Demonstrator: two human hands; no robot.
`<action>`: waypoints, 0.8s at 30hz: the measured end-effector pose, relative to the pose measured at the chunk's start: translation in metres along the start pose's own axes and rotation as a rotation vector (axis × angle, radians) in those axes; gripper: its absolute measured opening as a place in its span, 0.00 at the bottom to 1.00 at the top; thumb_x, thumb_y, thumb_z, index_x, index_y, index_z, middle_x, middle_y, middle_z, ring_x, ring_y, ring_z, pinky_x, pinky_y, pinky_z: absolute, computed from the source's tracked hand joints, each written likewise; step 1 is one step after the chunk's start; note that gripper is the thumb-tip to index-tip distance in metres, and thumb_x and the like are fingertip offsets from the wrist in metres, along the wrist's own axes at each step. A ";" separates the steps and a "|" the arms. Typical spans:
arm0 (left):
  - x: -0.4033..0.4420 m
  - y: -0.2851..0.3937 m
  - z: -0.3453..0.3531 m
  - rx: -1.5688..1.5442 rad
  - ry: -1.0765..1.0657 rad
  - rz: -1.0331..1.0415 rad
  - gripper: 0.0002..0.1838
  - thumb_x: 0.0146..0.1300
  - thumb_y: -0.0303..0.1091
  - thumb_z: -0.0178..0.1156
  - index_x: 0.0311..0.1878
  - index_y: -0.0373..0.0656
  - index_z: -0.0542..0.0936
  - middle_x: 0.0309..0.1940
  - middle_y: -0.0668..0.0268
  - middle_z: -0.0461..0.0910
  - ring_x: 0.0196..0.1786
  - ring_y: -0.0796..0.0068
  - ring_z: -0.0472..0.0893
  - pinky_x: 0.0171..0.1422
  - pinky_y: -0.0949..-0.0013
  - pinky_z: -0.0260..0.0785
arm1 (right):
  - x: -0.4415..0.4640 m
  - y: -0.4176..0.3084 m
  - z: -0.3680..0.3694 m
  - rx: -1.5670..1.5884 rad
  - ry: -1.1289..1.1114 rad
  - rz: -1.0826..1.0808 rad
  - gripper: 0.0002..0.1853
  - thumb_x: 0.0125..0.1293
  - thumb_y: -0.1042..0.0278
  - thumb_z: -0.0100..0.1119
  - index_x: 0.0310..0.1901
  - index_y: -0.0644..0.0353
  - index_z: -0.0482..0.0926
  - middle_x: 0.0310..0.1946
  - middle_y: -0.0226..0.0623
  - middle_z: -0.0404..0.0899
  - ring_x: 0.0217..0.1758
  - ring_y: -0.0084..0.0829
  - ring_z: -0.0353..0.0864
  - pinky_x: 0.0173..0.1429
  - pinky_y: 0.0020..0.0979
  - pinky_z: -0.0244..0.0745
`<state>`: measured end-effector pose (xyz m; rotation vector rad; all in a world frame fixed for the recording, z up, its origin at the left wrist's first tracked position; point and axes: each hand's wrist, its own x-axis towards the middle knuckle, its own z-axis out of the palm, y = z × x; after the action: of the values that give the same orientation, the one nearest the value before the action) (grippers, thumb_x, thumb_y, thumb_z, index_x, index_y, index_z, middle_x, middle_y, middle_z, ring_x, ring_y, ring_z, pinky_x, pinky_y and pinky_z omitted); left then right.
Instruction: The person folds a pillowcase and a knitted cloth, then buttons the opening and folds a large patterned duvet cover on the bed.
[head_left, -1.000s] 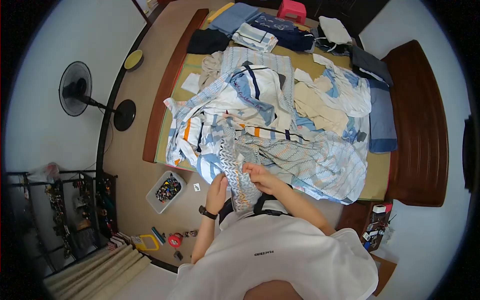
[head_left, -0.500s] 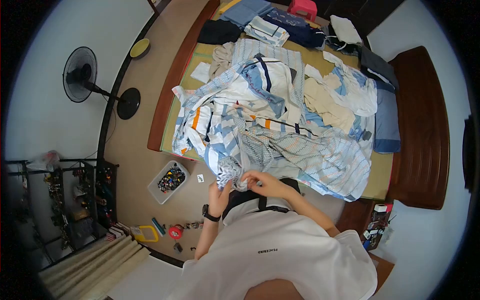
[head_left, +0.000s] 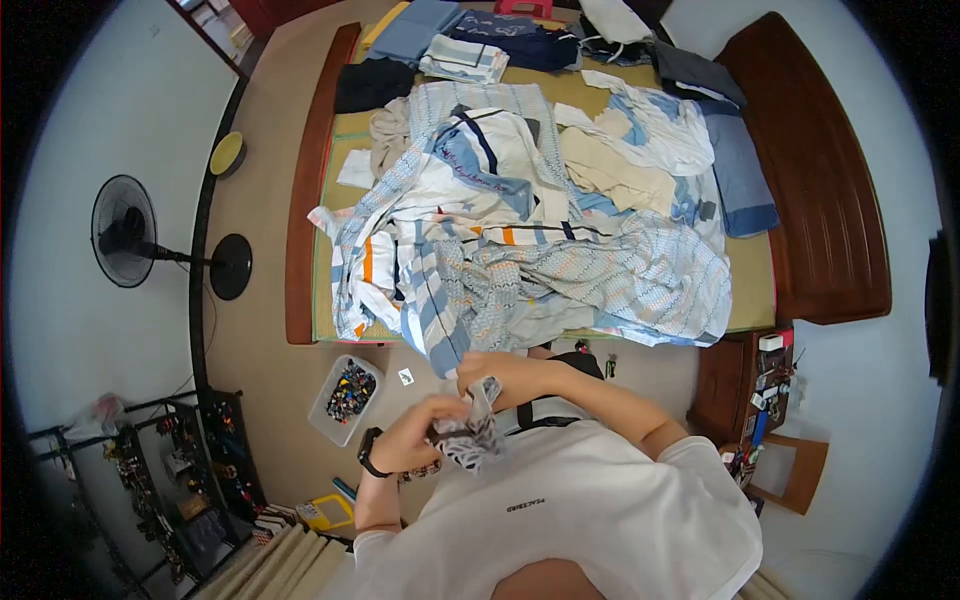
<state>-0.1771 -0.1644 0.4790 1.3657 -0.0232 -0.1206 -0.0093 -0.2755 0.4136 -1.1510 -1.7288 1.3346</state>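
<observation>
A small bundled grey-and-white patterned cloth (head_left: 472,448) is in front of my shirt. My left hand (head_left: 425,432), with a black watch on the wrist, is closed around its left side. My right hand (head_left: 492,374) is curled just above, at the upper strip of the same cloth; its fingertips are partly hidden. Beyond my hands, a heap of light patterned bedding and clothes (head_left: 530,275) lies on the bed, its blue-and-white striped corner hanging over the near edge.
Folded dark and blue clothes (head_left: 515,40) line the bed's far side, with a blue pillow (head_left: 740,165) by the wooden headboard (head_left: 815,170). A bin of small coloured pieces (head_left: 348,398), a standing fan (head_left: 130,235), a yellow bowl (head_left: 228,154) and a rack (head_left: 150,490) are left.
The patterned cloth has come down from the bed's edge toward my chest. My left hand moved lower with it, and my right hand now sits above the cloth. The view has shifted.
</observation>
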 end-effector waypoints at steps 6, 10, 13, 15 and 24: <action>-0.002 -0.021 -0.011 0.538 0.722 0.003 0.22 0.36 0.20 0.61 0.39 0.40 0.70 0.28 0.68 0.73 0.29 0.81 0.71 0.34 0.79 0.62 | -0.015 -0.006 -0.008 0.052 0.403 0.013 0.14 0.41 0.72 0.57 0.33 0.59 0.71 0.28 0.32 0.71 0.33 0.34 0.70 0.36 0.29 0.64; 0.001 -0.025 -0.002 0.495 0.742 0.024 0.14 0.37 0.18 0.59 0.31 0.38 0.70 0.24 0.67 0.72 0.26 0.80 0.71 0.31 0.79 0.62 | -0.020 -0.026 -0.021 0.110 0.377 0.161 0.17 0.45 0.66 0.57 0.39 0.57 0.71 0.34 0.34 0.72 0.32 0.33 0.71 0.36 0.29 0.65; 0.039 -0.016 0.023 0.567 0.773 0.088 0.14 0.37 0.16 0.58 0.30 0.38 0.68 0.22 0.66 0.72 0.26 0.81 0.72 0.29 0.78 0.62 | -0.025 -0.025 -0.027 -0.105 0.428 -0.162 0.24 0.43 0.67 0.60 0.45 0.57 0.67 0.39 0.33 0.70 0.38 0.33 0.72 0.40 0.27 0.66; 0.064 -0.017 0.040 0.581 0.779 0.176 0.15 0.37 0.15 0.57 0.31 0.38 0.68 0.23 0.65 0.73 0.26 0.81 0.72 0.28 0.77 0.63 | -0.032 -0.033 -0.029 -0.021 0.421 -0.075 0.25 0.42 0.68 0.60 0.46 0.57 0.66 0.39 0.35 0.71 0.40 0.35 0.72 0.41 0.29 0.66; 0.129 -0.053 0.049 0.445 0.761 0.021 0.13 0.40 0.19 0.57 0.33 0.38 0.70 0.27 0.62 0.74 0.27 0.74 0.75 0.32 0.76 0.65 | -0.083 -0.036 -0.065 0.000 1.005 0.100 0.13 0.46 0.80 0.47 0.37 0.62 0.72 0.30 0.40 0.75 0.32 0.36 0.75 0.36 0.26 0.68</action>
<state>-0.0570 -0.2356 0.4298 1.7790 0.6040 0.4510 0.0721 -0.3304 0.4667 -1.5472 -0.9306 0.5851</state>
